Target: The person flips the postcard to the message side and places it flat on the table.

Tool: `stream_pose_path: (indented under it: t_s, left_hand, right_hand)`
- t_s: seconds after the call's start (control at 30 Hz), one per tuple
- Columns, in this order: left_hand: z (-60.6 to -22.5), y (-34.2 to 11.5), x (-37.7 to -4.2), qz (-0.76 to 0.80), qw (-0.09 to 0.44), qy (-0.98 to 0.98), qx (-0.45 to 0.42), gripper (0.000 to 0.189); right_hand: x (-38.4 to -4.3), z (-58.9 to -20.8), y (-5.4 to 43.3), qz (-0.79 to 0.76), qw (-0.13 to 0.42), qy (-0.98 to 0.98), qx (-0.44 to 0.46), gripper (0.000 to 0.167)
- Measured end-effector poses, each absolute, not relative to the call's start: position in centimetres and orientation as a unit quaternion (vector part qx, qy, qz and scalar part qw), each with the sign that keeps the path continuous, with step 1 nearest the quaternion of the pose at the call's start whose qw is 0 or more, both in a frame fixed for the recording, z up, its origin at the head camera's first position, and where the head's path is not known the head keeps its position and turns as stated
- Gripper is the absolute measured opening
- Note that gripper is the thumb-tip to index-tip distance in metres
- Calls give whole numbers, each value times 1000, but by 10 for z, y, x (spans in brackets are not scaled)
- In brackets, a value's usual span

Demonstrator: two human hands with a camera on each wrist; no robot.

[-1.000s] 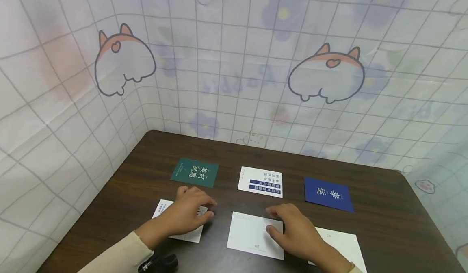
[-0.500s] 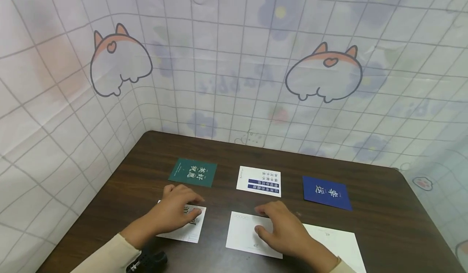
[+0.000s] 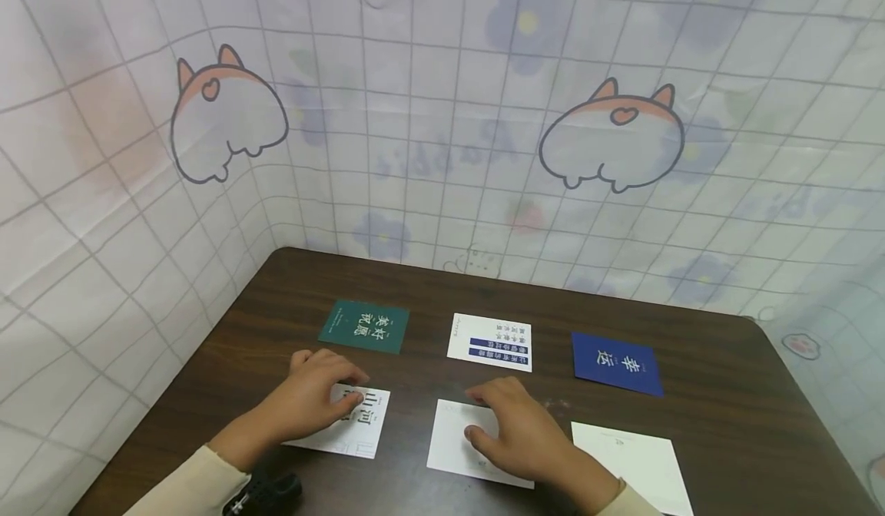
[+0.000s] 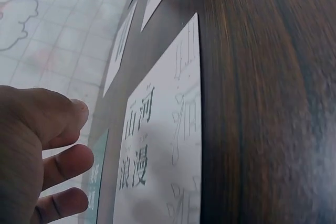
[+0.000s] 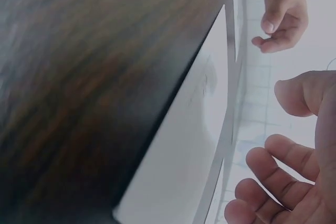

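My left hand (image 3: 314,397) hovers over a white card with large dark characters (image 3: 366,433), covering its left part. In the left wrist view its loosely bent fingers hold nothing, and the card (image 4: 163,145) lies flat beside them. My right hand (image 3: 522,431) hangs over a nearly plain white card (image 3: 445,451) at the front middle, thumb and forefinger apart. The right wrist view shows those fingers relaxed, with nothing between them. A cream card (image 3: 632,462) lies just right of my right hand, partly hidden by its wrist.
Along the back of the dark wooden table (image 3: 429,282) lie a green card (image 3: 356,326), a white card with blue bars (image 3: 484,332) and a blue card (image 3: 615,362). A grid-patterned curtain (image 3: 429,117) rises behind. A black device (image 3: 270,493) sits by the left wrist.
Both hands have drifted left above the cards. More of the lettered card now shows beside my left hand, and more of the cream card beside my right. The cards keep their places.
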State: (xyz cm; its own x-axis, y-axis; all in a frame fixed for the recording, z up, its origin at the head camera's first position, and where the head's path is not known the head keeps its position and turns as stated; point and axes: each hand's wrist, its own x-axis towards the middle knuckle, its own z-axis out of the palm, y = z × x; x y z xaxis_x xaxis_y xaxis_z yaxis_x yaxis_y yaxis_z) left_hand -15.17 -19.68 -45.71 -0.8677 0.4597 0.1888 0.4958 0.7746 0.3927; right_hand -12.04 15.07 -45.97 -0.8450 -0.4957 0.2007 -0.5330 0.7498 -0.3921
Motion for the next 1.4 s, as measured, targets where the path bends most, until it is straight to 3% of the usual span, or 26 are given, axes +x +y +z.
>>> stream_pose_path:
  t_s: [1.4]
  left_hand:
    - [-456, -246, -156, -217, 8, -951, -222, 28]
  right_hand:
    - [-123, -458, 105, 226, 33, -927, 298, 42]
